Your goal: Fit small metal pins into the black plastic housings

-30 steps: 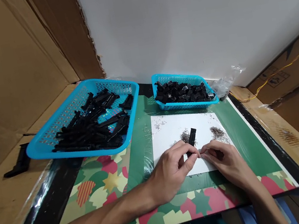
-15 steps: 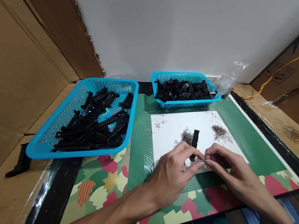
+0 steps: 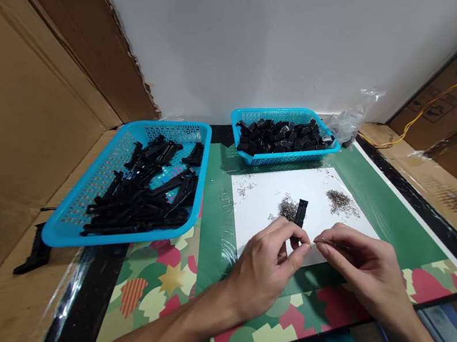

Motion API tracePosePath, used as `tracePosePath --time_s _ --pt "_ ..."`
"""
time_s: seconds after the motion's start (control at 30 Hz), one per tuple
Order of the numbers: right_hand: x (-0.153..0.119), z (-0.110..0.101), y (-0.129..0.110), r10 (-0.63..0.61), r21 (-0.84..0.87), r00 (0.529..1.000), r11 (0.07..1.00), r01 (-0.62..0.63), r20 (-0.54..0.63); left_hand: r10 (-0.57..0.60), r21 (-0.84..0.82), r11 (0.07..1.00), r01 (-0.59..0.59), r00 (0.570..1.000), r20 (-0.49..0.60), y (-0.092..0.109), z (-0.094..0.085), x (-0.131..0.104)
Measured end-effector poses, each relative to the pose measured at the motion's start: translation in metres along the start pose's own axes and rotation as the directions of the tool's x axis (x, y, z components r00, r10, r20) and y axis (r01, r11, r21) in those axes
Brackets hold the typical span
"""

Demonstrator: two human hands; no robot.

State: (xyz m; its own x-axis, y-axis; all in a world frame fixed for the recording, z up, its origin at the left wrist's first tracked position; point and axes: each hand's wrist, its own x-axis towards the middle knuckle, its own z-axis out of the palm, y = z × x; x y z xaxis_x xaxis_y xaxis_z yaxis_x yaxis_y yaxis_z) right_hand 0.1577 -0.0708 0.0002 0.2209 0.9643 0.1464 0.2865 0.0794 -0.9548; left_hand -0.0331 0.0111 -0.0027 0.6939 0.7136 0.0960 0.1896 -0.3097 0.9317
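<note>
My left hand [image 3: 271, 257] is closed around a narrow black plastic part [image 3: 301, 214], which sticks up and away past the fingers. Its thumb and forefinger pinch at the near end, where something tiny shows too small to name. Just to the right, my right hand [image 3: 359, 257] has its thumb and forefinger pressed together, its fingertips a small gap from the left ones. What they grip is too small to make out. Behind the hands, a pile of small thin metal pieces [image 3: 288, 208] lies on a white sheet [image 3: 249, 220], with a second metal pile [image 3: 339, 200] farther right.
A large blue basket [image 3: 112, 237] of long black parts stands at the left. A smaller blue basket [image 3: 287, 156] of short black pieces is at the back. One black part [image 3: 34, 253] lies beside the large basket. Clear plastic [image 3: 347, 125] and a yellow cord [image 3: 411, 123] are at the right.
The black part has turned slightly in my left hand, showing more of its detailed face. My right hand has shifted a little, its fingers lying flatter. The view has moved slightly.
</note>
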Motion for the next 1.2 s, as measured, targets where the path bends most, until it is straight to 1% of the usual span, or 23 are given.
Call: tracePosePath --time_s 0.07,0.23,0.4,0.47,0.53,0.63,0.7,0.8,0.93,1.03,1.1,1.2 --pt "-0.001 0.001 0.000 -0.013 0.017 1.000 1.000 0.013 -0.006 0.002 -0.011 1.000 -0.002 1.000 -0.001 0.000 0.000 0.000" --pt "-0.002 0.002 0.004 0.005 0.066 0.999 0.998 -0.002 -0.039 0.021 -0.040 0.999 -0.021 1.000 0.013 0.001 -0.001 -0.001" --pt "-0.003 0.003 0.007 -0.023 0.042 0.999 0.999 0.024 -0.031 0.015 -0.024 1.000 -0.014 1.000 0.018 0.002 -0.002 -0.001" --pt "-0.006 0.003 0.007 -0.061 0.017 0.997 0.998 0.061 -0.041 0.013 -0.021 1.000 -0.012 0.999 0.033 0.004 -0.003 -0.001" --pt "-0.008 0.002 0.006 -0.128 -0.036 0.988 0.991 0.126 -0.087 0.026 -0.034 0.999 -0.025 0.999 0.032 0.006 -0.004 -0.001" --pt "-0.011 0.001 0.002 -0.294 -0.169 0.941 0.949 0.266 -0.170 0.031 -0.079 0.996 -0.030 0.999 0.011 0.007 -0.004 -0.002" --pt "-0.010 0.002 0.000 -0.405 -0.281 0.902 0.892 0.355 -0.148 -0.006 -0.110 0.994 0.004 1.000 -0.009 0.005 -0.003 -0.003" --pt "-0.008 0.006 -0.001 -0.507 -0.403 0.860 0.799 0.445 -0.054 -0.029 -0.162 0.987 0.022 0.999 -0.041 -0.002 0.001 -0.005" --pt "-0.007 0.010 0.002 -0.574 -0.435 0.819 0.738 0.515 -0.004 0.007 -0.178 0.984 -0.009 1.000 -0.010 -0.011 0.003 -0.005" --pt "-0.006 0.009 0.004 -0.577 -0.409 0.816 0.735 0.541 0.044 -0.002 -0.138 0.990 0.000 1.000 -0.016 -0.013 0.004 -0.005" --pt "-0.005 0.008 0.005 -0.553 -0.376 0.830 0.755 0.537 0.074 -0.009 -0.114 0.993 0.006 1.000 -0.026 -0.013 0.003 -0.004" --pt "-0.003 0.006 0.005 -0.521 -0.345 0.849 0.784 0.516 0.086 -0.017 -0.101 0.995 0.016 1.000 -0.013 -0.010 0.002 -0.003"
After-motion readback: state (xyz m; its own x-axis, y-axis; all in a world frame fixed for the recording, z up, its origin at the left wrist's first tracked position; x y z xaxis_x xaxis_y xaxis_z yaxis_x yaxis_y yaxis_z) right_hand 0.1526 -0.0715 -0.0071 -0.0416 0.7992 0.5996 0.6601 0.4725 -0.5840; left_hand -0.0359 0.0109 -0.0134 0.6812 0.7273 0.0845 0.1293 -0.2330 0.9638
